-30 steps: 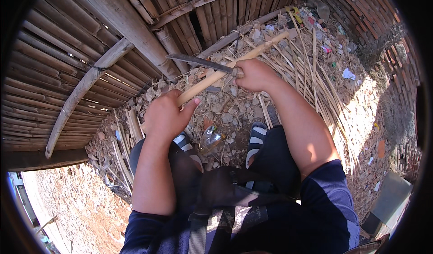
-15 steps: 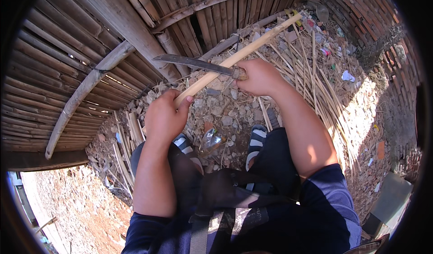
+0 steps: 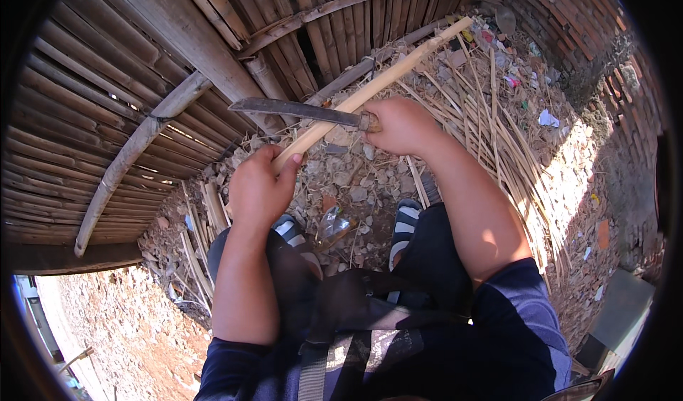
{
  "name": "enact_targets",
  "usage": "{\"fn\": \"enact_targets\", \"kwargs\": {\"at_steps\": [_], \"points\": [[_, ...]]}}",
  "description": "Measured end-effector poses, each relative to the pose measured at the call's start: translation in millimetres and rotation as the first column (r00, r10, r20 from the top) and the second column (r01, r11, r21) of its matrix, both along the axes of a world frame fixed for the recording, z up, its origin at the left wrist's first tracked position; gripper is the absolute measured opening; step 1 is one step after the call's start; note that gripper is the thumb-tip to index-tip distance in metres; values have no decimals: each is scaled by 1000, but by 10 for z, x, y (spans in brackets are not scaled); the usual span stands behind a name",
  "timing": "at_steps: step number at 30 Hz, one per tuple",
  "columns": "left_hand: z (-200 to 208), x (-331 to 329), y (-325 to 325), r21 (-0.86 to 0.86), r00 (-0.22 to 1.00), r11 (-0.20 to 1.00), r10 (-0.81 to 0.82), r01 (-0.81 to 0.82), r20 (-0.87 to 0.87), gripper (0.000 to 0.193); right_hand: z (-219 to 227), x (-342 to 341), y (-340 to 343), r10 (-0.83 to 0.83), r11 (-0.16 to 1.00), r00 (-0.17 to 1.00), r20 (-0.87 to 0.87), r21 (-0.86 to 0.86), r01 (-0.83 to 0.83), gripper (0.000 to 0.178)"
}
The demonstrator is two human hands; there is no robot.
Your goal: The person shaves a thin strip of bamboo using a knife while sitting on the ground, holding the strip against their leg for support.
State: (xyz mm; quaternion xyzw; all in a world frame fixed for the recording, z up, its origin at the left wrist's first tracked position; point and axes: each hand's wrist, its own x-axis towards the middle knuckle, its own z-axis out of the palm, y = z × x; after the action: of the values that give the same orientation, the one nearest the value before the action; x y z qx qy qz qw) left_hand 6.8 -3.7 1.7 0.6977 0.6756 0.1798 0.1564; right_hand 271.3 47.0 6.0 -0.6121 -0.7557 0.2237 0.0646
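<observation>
I have the left hand [image 3: 257,191] closed around the near end of a long pale bamboo stick [image 3: 370,88], which slants up and away over the rubble-strewn ground [image 3: 341,180] toward the far litter. My right hand [image 3: 402,125] is clenched on the handle of a dark-bladed knife [image 3: 295,109], its blade lying across the stick and pointing left, toward the bamboo fence [image 3: 107,116]. To shave well here, I judge the blade should meet the stick at a shallow angle and travel away from my left hand, with the left grip firm so the stick cannot roll. My striped sandals [image 3: 405,219] sit just below the work, so strokes want to stay clear of the feet. Split bamboo strips [image 3: 512,159] lie heaped to the right.
</observation>
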Motion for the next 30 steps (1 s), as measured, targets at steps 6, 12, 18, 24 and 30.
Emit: {"fn": "enact_targets", "kwargs": {"at_steps": [6, 12, 18, 24, 30], "points": [[-33, 18, 9, 60, 1000, 998, -2, 1, 10, 39, -239, 219, 75, -133, 979, 988, -83, 141, 144, 43], [-34, 4, 8, 76, 1000, 997, -5, 3, 23, 39, -137, 65, 2, -50, 992, 999, -4, 113, 50, 41], [-65, -16, 2, 72, 1000, 997, -4, 3, 10, 38, 9, -18, -27, 23, 999, 999, -26, 47, -21, 40], [-39, 2, 7, 95, 997, 995, -12, 5, 75, 38, -158, 245, 61, -109, 977, 993, -39, 180, 115, 42], [-19, -9, 8, 66, 999, 998, 12, -15, 42, 38, -229, 216, 46, -100, 971, 994, -53, 211, 109, 43]]}}
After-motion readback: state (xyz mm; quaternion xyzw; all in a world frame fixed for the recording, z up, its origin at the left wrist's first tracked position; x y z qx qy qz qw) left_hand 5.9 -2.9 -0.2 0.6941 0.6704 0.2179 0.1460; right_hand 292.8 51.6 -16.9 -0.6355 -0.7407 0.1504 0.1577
